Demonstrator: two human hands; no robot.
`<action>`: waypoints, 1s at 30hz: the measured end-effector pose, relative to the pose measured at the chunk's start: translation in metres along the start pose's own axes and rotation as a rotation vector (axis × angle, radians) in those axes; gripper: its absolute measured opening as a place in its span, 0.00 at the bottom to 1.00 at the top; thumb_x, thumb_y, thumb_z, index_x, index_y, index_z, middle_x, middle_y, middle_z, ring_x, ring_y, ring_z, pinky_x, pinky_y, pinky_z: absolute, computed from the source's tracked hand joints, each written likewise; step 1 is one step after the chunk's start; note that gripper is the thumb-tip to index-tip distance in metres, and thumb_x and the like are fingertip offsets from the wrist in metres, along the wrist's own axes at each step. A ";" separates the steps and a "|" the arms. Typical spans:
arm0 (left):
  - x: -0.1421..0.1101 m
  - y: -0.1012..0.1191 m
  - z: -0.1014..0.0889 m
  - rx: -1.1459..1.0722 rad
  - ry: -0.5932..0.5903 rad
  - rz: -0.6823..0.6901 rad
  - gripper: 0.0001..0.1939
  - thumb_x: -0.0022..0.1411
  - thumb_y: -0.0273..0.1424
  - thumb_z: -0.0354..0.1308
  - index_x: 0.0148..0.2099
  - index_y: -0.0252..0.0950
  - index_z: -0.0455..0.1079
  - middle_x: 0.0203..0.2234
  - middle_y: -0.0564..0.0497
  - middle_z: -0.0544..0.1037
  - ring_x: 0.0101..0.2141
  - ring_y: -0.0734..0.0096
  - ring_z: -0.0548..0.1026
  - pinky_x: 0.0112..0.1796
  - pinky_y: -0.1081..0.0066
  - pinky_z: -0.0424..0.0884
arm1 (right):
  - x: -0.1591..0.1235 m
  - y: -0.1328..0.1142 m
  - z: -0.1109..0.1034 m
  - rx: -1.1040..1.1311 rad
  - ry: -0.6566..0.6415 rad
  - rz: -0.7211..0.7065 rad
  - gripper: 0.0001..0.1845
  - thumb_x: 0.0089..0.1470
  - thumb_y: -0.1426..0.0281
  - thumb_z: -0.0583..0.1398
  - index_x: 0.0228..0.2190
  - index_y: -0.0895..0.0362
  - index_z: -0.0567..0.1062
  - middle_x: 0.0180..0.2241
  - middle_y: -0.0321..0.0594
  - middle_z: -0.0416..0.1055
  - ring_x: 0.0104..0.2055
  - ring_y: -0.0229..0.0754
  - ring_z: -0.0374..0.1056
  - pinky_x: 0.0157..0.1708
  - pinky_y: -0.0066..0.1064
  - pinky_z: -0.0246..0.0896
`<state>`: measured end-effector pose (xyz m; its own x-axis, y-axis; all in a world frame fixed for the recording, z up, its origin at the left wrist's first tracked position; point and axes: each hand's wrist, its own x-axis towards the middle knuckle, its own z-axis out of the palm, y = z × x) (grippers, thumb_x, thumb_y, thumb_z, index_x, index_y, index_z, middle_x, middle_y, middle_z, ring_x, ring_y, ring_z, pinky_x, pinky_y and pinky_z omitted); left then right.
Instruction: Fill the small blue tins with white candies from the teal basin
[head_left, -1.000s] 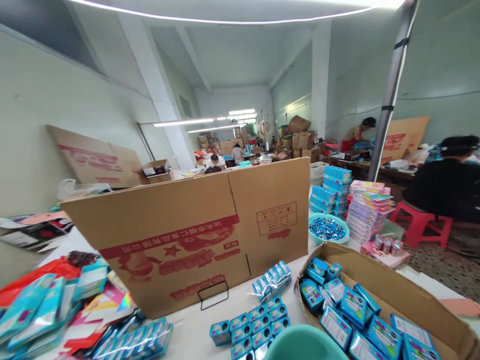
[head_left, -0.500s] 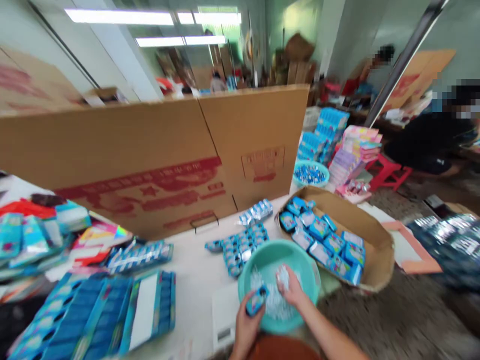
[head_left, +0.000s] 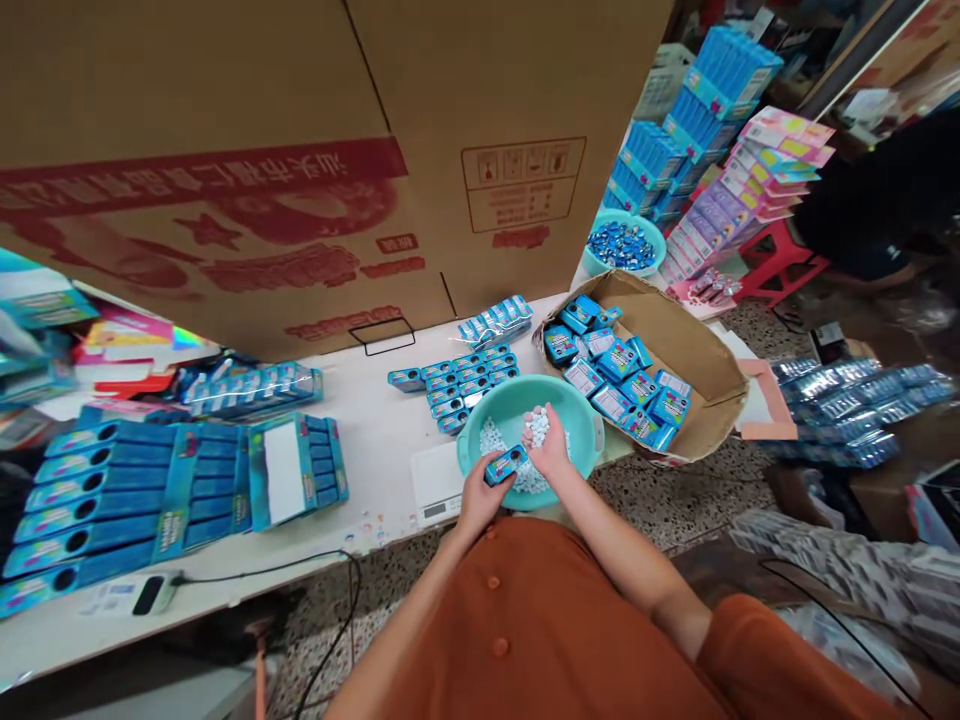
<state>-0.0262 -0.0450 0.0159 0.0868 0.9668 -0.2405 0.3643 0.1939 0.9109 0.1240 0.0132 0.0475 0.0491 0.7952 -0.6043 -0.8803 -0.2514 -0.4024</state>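
Note:
My left hand (head_left: 484, 492) is closed around a small blue box (head_left: 505, 466) with a dark round hole, held at the near left rim of a turquoise basin (head_left: 594, 425). Cupped over the basin, my right hand (head_left: 551, 445) holds a heap of small pale candies (head_left: 538, 428), palm up. More of these pale pieces lie in the basin beneath both hands. Just behind the basin, several similar blue boxes (head_left: 472, 385) stand in rows on the white table (head_left: 375, 400). A white scale (head_left: 436, 485) sits left of the basin, partly under it.
An open cardboard tray (head_left: 697, 345) with blue packets stands right of the basin. A tall carton panel (head_left: 315, 120) rises behind. Blue display boxes (head_left: 135, 490) fill the left. A second basin (head_left: 622, 245) and stacked boxes (head_left: 709, 90) stand at the back right.
My view has tilted down, so the room behind is mostly out of sight. My right hand has turned palm up with the candies. The left hand still holds the blue box.

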 end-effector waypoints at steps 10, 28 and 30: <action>0.010 0.006 0.004 0.031 -0.039 0.000 0.23 0.47 0.34 0.63 0.47 0.38 0.70 0.44 0.47 0.75 0.46 0.59 0.72 0.50 0.60 0.66 | -0.011 0.009 0.007 -0.188 -0.037 -0.192 0.17 0.51 0.54 0.58 0.23 0.55 0.65 0.24 0.32 0.67 0.20 0.34 0.58 0.23 0.28 0.55; 0.016 0.003 0.010 -0.089 -0.016 -0.016 0.24 0.45 0.35 0.65 0.47 0.37 0.71 0.45 0.46 0.75 0.47 0.59 0.72 0.52 0.59 0.65 | -0.012 0.007 0.014 -0.271 -0.082 -0.281 0.16 0.50 0.57 0.58 0.22 0.56 0.68 0.23 0.34 0.67 0.27 0.38 0.66 0.33 0.32 0.62; 0.016 0.002 0.012 -0.149 -0.026 -0.069 0.25 0.44 0.36 0.66 0.47 0.36 0.70 0.45 0.45 0.75 0.46 0.60 0.73 0.50 0.60 0.66 | -0.013 0.006 0.016 -0.260 -0.110 -0.295 0.16 0.51 0.57 0.57 0.21 0.56 0.67 0.22 0.34 0.67 0.26 0.38 0.65 0.33 0.31 0.62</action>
<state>-0.0133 -0.0308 0.0095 0.0908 0.9461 -0.3110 0.2286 0.2842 0.9311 0.1107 0.0098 0.0638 0.2187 0.9046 -0.3658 -0.6868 -0.1236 -0.7162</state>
